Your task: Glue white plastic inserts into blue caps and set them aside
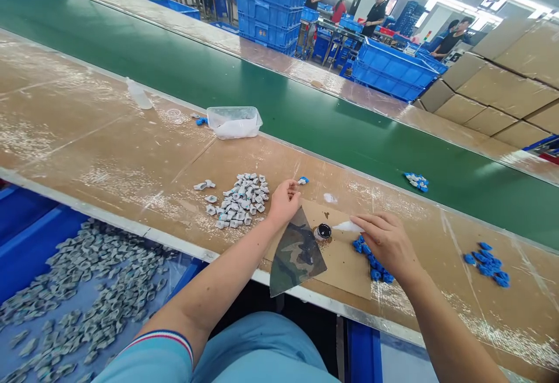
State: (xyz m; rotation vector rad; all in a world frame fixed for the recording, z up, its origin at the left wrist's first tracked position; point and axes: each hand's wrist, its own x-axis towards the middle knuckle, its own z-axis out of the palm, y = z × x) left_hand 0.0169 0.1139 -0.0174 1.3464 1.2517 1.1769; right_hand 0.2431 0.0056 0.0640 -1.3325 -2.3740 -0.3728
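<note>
Left hand (283,202) curled, fingertips pinched together right at a small blue part (303,180), can't tell if gripping it. Right hand (384,243) has fingers pressed together on a white wad (347,227), tip just beside a small open jar (324,231) with dark contents. Jar sits on a cardboard sheet (345,266), camouflage cloth (297,255) overlapping its left edge. Blue parts (371,261) heaped at the sheet's right edge, grey parts (240,199) piled left of left hand, green conveyor belt (174,63) beyond
</note>
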